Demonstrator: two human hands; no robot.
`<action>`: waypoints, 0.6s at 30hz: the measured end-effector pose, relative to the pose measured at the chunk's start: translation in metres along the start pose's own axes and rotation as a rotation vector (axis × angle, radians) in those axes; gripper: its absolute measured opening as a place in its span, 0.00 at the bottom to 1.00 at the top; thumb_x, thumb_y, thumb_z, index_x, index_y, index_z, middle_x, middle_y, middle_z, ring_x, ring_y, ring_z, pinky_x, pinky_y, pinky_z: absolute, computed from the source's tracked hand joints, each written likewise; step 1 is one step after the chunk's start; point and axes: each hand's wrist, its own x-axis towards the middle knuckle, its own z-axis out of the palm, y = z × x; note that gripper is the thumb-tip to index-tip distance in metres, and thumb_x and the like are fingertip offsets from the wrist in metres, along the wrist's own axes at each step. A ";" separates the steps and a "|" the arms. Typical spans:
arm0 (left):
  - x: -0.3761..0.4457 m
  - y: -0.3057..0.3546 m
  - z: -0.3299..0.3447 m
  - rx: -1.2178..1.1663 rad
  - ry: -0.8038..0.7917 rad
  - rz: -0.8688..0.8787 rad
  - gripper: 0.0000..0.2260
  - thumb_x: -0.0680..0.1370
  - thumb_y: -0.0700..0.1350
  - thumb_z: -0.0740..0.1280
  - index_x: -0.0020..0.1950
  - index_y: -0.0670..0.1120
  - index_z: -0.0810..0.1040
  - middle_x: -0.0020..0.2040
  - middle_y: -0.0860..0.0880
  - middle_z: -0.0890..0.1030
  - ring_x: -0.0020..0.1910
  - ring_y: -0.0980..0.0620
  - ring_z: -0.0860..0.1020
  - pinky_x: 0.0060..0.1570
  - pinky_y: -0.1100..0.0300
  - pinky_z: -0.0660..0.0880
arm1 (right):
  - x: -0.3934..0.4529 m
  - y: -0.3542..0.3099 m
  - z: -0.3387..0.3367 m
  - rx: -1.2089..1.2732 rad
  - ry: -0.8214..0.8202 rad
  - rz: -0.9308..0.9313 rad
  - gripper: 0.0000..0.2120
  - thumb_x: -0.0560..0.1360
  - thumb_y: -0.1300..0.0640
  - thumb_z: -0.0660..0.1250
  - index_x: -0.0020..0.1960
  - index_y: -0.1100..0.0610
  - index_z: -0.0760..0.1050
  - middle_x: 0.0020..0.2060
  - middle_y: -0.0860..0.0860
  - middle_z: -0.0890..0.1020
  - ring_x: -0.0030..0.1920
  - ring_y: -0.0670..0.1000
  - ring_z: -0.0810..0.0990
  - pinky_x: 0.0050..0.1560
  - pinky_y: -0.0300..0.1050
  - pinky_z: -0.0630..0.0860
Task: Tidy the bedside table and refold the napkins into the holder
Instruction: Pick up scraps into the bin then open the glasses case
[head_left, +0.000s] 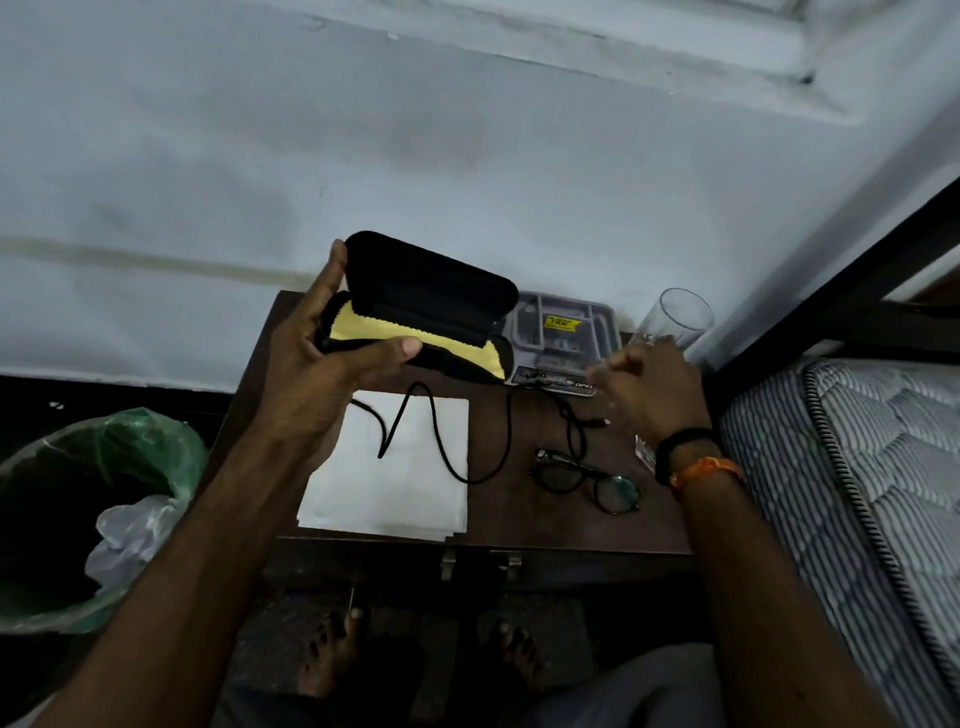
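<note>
Two hands are working above the worktop (649, 499): the left hand (322, 364) is gripping an open spectacle case (431, 296), the right hand (649, 389) is hovering loosely curled, empty.

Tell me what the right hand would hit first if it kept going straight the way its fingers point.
The right hand, blurred, points up-left over the table. Going on, it would most likely meet the grey packaged box by the wall, or the open black glasses case if it travels higher; depth is unclear.

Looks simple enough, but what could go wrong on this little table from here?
The right hand moves close by the drinking glass at the table's back corner and might knock it. The black cable lies looped over the napkins, so lifting them could drag it into the eyeglasses.
</note>
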 end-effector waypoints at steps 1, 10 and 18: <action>0.000 -0.001 0.000 -0.021 0.018 -0.008 0.45 0.63 0.33 0.76 0.77 0.53 0.65 0.52 0.57 0.84 0.60 0.44 0.81 0.56 0.40 0.79 | -0.002 0.008 -0.003 -0.114 -0.060 0.012 0.06 0.69 0.55 0.73 0.35 0.55 0.82 0.35 0.52 0.85 0.44 0.56 0.84 0.50 0.50 0.80; 0.003 -0.004 -0.002 -0.078 0.108 -0.050 0.43 0.66 0.28 0.74 0.77 0.49 0.64 0.61 0.53 0.81 0.61 0.44 0.81 0.55 0.42 0.80 | -0.006 0.021 0.008 -0.551 -0.527 0.234 0.11 0.61 0.56 0.81 0.43 0.53 0.86 0.41 0.53 0.86 0.46 0.54 0.84 0.48 0.44 0.81; 0.005 -0.007 -0.004 -0.067 0.107 -0.058 0.43 0.66 0.27 0.74 0.77 0.49 0.65 0.61 0.53 0.80 0.62 0.45 0.80 0.56 0.41 0.79 | -0.005 0.026 0.023 -0.567 -0.525 0.230 0.15 0.56 0.54 0.83 0.42 0.52 0.86 0.44 0.52 0.86 0.46 0.54 0.83 0.49 0.46 0.81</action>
